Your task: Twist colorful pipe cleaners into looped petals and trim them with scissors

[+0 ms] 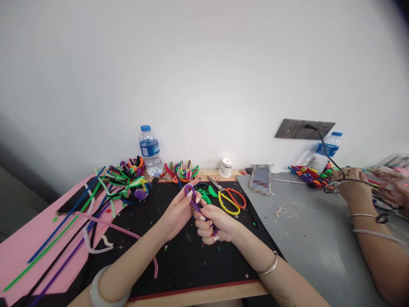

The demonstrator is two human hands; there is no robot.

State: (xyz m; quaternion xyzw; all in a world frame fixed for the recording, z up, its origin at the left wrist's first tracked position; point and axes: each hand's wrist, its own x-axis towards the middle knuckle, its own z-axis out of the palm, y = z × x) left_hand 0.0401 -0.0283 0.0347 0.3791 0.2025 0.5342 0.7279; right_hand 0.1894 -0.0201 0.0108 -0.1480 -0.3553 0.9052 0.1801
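Your left hand [178, 212] pinches a purple fuzzy stem [193, 204], your right hand [214, 221] curls closed around it, scissors [223, 189] lying just beyond, black mat [179, 266] below.

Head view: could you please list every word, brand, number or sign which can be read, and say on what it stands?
No text can be read with certainty.
Blue bottle label at left: white characters, too blurred.
Blue bottle label at right: too blurred.
White cup: dark marks, too small.
Pixelated rectangular object: nothing legible.
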